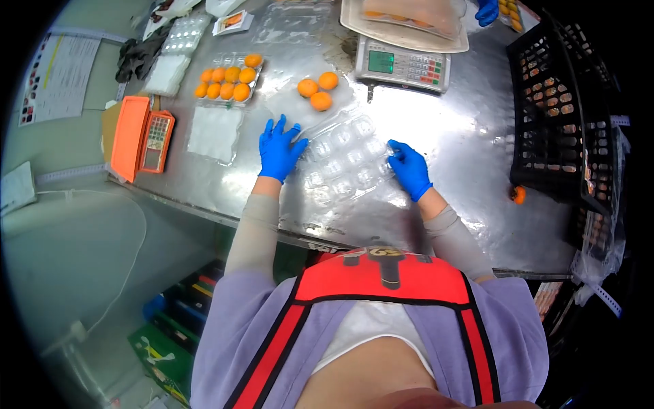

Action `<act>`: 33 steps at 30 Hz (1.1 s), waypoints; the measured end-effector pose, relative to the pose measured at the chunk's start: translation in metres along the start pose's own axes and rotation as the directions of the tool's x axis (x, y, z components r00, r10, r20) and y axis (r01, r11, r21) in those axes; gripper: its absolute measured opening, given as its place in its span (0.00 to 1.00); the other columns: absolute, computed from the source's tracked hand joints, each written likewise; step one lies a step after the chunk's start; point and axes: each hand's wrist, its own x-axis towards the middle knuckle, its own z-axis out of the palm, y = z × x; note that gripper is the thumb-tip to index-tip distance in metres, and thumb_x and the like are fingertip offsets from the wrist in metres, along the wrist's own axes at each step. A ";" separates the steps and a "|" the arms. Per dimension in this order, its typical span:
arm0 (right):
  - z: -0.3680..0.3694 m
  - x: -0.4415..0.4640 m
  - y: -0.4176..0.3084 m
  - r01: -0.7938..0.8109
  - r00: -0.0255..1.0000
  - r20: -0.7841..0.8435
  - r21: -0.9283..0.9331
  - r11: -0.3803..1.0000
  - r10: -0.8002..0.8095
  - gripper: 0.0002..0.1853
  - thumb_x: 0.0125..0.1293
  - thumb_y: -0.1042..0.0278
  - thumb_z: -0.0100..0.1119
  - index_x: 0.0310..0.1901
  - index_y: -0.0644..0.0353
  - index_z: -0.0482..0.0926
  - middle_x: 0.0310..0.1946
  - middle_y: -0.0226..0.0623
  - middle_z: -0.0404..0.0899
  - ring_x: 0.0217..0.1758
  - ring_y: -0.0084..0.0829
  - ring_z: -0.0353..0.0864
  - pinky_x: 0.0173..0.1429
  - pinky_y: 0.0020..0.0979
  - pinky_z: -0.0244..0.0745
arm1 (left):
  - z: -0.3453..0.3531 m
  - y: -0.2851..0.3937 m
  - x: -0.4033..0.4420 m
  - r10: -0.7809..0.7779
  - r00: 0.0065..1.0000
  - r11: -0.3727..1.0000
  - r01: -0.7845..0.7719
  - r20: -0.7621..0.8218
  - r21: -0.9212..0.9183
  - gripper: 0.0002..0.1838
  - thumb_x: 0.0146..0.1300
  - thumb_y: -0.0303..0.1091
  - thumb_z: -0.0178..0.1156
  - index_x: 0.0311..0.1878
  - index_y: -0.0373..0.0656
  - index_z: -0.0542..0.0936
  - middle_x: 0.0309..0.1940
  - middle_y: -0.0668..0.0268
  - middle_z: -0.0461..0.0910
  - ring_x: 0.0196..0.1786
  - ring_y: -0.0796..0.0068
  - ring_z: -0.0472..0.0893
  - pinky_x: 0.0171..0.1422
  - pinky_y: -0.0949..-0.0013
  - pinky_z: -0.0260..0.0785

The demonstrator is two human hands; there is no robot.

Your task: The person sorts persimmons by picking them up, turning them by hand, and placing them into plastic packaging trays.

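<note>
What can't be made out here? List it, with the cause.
Head view:
Left hand touching the clear tray or not: transparent edge lost in glare.
Silver scale reading: too small.
Wall sheet text: too small.
Black crate, full contents: hidden by its walls.
Another person's gloved hand: cut off by top edge.

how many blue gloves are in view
3: one on the left hand, one on the right hand, and a third glove at the top edge, right of the scale and partly cut off; others may be hidden.

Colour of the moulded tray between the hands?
The moulded tray is clear, colourless plastic; head view.
</note>
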 end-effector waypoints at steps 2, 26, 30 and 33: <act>-0.005 0.010 -0.001 -0.003 1.000 -0.018 -0.070 0.998 0.001 0.17 0.56 0.68 0.59 0.49 0.55 0.78 0.40 0.40 0.82 0.40 0.36 0.82 0.47 0.32 0.75 | 0.000 -0.008 0.000 0.031 0.999 0.997 -0.028 0.027 -0.075 0.24 0.54 0.50 0.64 0.54 0.54 0.79 0.66 0.57 0.63 0.67 0.44 0.60 0.70 0.52 0.53; -0.164 -0.129 0.000 0.102 0.842 -0.526 -0.055 0.993 -0.116 0.17 0.60 0.72 0.61 0.52 0.60 0.77 0.44 0.36 0.80 0.43 0.23 0.79 0.47 0.24 0.74 | -0.007 0.015 -0.008 0.065 0.988 0.992 -0.080 -0.141 -0.101 0.38 0.54 0.49 0.64 0.67 0.50 0.64 0.65 0.49 0.62 0.67 0.46 0.61 0.68 0.52 0.55; -0.246 -0.129 -0.037 0.252 0.757 -0.637 0.075 0.965 -0.148 0.17 0.62 0.73 0.59 0.54 0.64 0.75 0.49 0.36 0.79 0.52 0.26 0.77 0.57 0.26 0.70 | -0.016 0.010 -0.019 -0.065 0.957 0.889 -0.074 -0.284 -0.453 0.40 0.56 0.46 0.64 0.69 0.44 0.59 0.65 0.48 0.62 0.66 0.45 0.63 0.68 0.54 0.56; -0.317 -0.112 -0.061 0.385 0.552 -0.714 -0.239 0.891 -0.430 0.17 0.62 0.73 0.59 0.54 0.66 0.75 0.50 0.37 0.79 0.53 0.25 0.76 0.60 0.26 0.68 | -0.024 0.005 -0.048 -0.154 0.986 0.807 0.091 -0.060 -0.584 0.38 0.56 0.39 0.64 0.69 0.42 0.59 0.64 0.51 0.64 0.63 0.52 0.67 0.64 0.58 0.62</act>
